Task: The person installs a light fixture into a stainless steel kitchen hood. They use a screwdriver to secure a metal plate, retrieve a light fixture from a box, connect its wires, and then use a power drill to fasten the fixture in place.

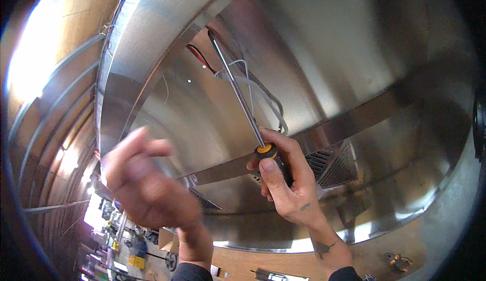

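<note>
My right hand (pixel 286 177) has a closed grip on the screwdriver (pixel 238 91) handle, tip up by the loose wires (pixel 253 86) inside the steel hood (pixel 354 68). Left hand (pixel 147 179) blurred, empty, fingers loose. Risk, as I judge it: tip slips, nicks wire insulation or scratches the sheet metal.

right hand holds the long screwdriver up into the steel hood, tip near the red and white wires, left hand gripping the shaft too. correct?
Not quite. The head view shows the left hand blurred, empty and apart from the tool, not on the shaft. The rest holds: the right hand grips the long screwdriver by its black and orange handle, raised into the steel hood, tip near the red and white wires.
</note>
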A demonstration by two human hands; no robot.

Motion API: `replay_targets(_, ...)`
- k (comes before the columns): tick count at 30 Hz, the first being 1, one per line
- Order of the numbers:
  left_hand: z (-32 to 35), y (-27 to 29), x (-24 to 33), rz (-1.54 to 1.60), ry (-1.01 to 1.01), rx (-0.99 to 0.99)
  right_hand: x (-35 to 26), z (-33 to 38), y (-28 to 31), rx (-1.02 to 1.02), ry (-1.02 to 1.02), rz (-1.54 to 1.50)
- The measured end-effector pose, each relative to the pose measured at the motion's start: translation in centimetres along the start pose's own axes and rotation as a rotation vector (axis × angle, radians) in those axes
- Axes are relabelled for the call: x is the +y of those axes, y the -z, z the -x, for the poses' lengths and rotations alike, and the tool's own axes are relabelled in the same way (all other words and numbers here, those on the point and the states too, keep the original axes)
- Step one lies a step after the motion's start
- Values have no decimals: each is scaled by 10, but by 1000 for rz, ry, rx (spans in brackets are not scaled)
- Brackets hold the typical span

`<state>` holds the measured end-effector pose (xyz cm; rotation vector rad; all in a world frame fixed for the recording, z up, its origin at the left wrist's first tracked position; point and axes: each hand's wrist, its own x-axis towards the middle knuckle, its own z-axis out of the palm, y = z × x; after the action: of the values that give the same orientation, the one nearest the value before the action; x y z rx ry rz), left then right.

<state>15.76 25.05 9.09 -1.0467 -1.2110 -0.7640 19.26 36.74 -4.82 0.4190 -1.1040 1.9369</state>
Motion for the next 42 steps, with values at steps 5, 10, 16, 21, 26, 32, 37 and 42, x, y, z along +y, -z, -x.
replay_targets(5,-78,-39,-3,60,-125,-49,11,-10,8,-49,105,-39)
replay_targets(10,-133,-27,-25,-152,-52,-325,7,-16,4,-143,69,-84)
replay_targets(16,-135,-39,-14,-355,-137,-222,11,-23,-2,-178,108,-224)
replay_targets(21,-129,-49,-1,-174,28,-174,9,-30,0,-220,103,-229)
replay_targets(26,-133,-42,-10,-361,-114,-208,8,-34,0,-239,137,-210)
replay_targets(32,-127,-46,-3,-275,-5,-173,2,-29,3,-254,67,-226)
replay_targets(37,-124,-45,-3,-311,-31,-153,10,-27,-2,-204,160,-225)
replay_targets(42,-125,-42,-7,-228,52,-104,4,-24,2,-276,88,-242)
